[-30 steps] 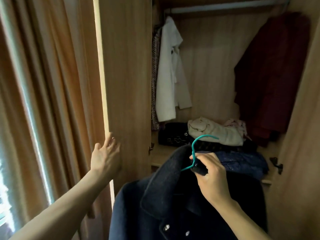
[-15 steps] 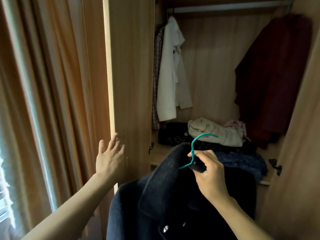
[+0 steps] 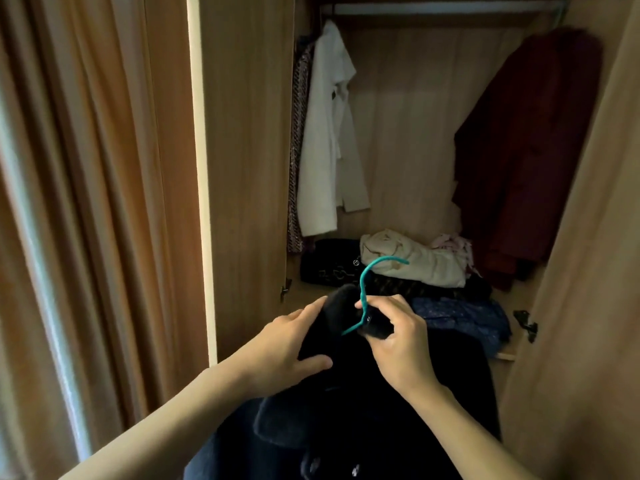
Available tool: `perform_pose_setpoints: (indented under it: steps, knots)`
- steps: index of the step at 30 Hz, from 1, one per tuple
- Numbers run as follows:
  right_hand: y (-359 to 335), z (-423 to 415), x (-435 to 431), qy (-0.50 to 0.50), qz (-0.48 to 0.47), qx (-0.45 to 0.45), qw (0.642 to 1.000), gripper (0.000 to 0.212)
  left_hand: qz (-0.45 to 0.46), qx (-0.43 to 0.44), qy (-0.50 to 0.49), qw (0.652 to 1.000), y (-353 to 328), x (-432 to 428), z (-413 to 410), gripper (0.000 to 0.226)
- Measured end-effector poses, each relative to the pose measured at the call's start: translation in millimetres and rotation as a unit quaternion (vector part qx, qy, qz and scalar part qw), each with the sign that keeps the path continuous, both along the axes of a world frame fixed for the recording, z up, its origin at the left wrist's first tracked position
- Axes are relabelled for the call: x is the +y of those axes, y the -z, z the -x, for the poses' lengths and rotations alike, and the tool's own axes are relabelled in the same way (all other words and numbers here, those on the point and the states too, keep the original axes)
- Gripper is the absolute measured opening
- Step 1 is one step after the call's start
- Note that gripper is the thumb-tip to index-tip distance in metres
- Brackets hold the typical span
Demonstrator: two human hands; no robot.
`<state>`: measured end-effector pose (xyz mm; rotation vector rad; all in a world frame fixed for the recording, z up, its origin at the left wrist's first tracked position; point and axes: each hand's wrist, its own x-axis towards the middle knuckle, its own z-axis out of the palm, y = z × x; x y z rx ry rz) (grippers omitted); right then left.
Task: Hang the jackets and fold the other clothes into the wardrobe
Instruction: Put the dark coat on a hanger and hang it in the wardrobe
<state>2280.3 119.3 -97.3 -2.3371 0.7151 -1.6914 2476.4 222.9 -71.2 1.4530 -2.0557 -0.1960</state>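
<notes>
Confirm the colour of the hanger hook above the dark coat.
Teal. The hanger hook shows clearly in the head view, the only view.

R hand (image 3: 398,344) grips teal hanger (image 3: 364,280), L hand (image 3: 277,348) holds dark coat (image 3: 346,427).

No text can be read; the pale marks on the black folded garment (image 3: 329,269) are too blurred.

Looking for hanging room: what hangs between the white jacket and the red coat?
Nothing; in the head view the rail between white jacket and red coat is bare.
</notes>
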Motion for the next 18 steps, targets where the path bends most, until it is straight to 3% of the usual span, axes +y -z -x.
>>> perform_pose_setpoints:
  steps: [6, 11, 13, 18]
  knots:
    - [-2.1, 2.7, -0.1, 0.005, -0.014, 0.018, 1.0, 0.046, 0.064, 0.114, -0.043, 0.99, 20.4, -6.8, 29.3, 0.072]
    - [8.0, 2.0, 10.1, 0.155, -0.065, 0.121, 0.978, 0.061, 0.087, 0.172, -0.099, 0.976, 37.9, -13.6, 52.2, 0.069]
    - [16.1, 0.4, 16.7, 0.149, -0.134, 0.149, 0.968, 0.057, 0.081, 0.182, -0.118, 0.973, 45.2, -15.2, 60.1, 0.069]
    - [23.2, -4.8, 30.4, 0.107, -0.255, 0.055, 0.959, 0.052, 0.066, 0.211, -0.14, 0.965, 60.8, -16.1, 79.4, 0.066]
